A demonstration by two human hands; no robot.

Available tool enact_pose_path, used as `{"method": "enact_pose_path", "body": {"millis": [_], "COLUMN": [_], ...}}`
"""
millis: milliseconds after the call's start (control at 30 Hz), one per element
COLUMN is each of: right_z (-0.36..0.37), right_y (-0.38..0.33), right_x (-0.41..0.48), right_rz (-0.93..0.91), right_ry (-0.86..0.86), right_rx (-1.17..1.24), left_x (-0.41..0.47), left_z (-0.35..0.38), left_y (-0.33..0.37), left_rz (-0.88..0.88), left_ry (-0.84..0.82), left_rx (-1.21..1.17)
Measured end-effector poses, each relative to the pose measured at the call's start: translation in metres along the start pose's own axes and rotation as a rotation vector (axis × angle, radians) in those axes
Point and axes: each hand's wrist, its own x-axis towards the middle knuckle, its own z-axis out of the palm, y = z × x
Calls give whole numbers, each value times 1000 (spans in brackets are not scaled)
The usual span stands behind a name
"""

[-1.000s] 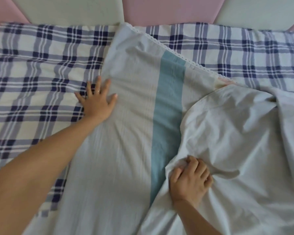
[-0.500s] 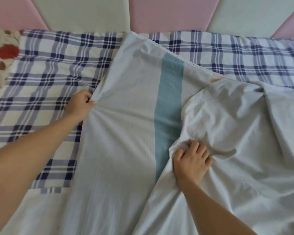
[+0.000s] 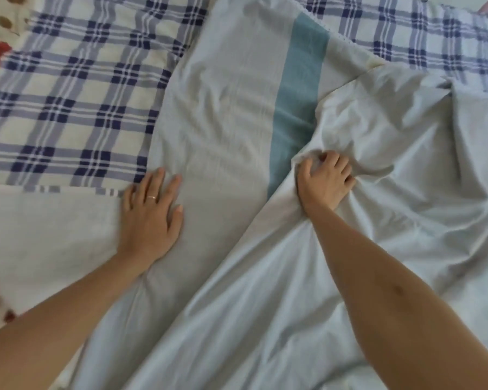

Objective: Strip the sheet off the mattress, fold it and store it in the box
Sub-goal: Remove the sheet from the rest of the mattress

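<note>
flattening again, left hand (image 3: 150, 215) presses sheet (image 3: 223, 108)

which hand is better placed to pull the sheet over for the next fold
Right. The right hand has its fingers curled round a bunch of the sheet, so it could probably pull straight away. The left hand lies flat on the sheet, fingers straight, only pressing; it would need a grip first.
</note>
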Motion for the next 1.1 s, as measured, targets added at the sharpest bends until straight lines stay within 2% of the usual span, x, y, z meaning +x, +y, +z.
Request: {"method": "enact_pose_path", "body": {"millis": [100,200,267,333,400,500,567,633,767,933,1000,1100], "right_z": [-14,-40,-62,-80,-94,-115,-129,-136,-146,-140,-135,-122], "right_y": [6,-4,-14,-23,-23,-16,-15,-14,-32,-92,-110,-137], "right_x": [-15,-56,-93,-125,-144,-144,-137,-132,-138,-148,-144,-149], "right_rz": [-98,-316,-695,-1123,-1289,-1205,-1082,-1009,-1091,-982,-899,-869], "right_ry": [-195,-412,-463,-467,-450,-476,-553,-590,-466,-448,-444,-424], "right_rx": [-35,-110,-174,-261,-446,-728,-741,-697,-646,-554,-436,-284], "left_x": [-3,-7,-17,-46,-100,-184,-226,-249,-281,-295,-290,-292], "left_z": [2,-3,-13,-26,-42,-56,-62,-60,-58,-56,-58,-53], "left_y": [0,4,17,33,48,57,51,44,31,9,-2,-15], "left_rz": [-33,-113,-194,-209,-174,-113,-155,-217,-372,-614,-611,-577], "left_ry": [-75,-115,-125,-61,-44,-216,-351,-390,-197,56,104,109], "left_rx": [33,101,103,-42,-311,-375,-333,-361,-540,-546,-483,-405]}}
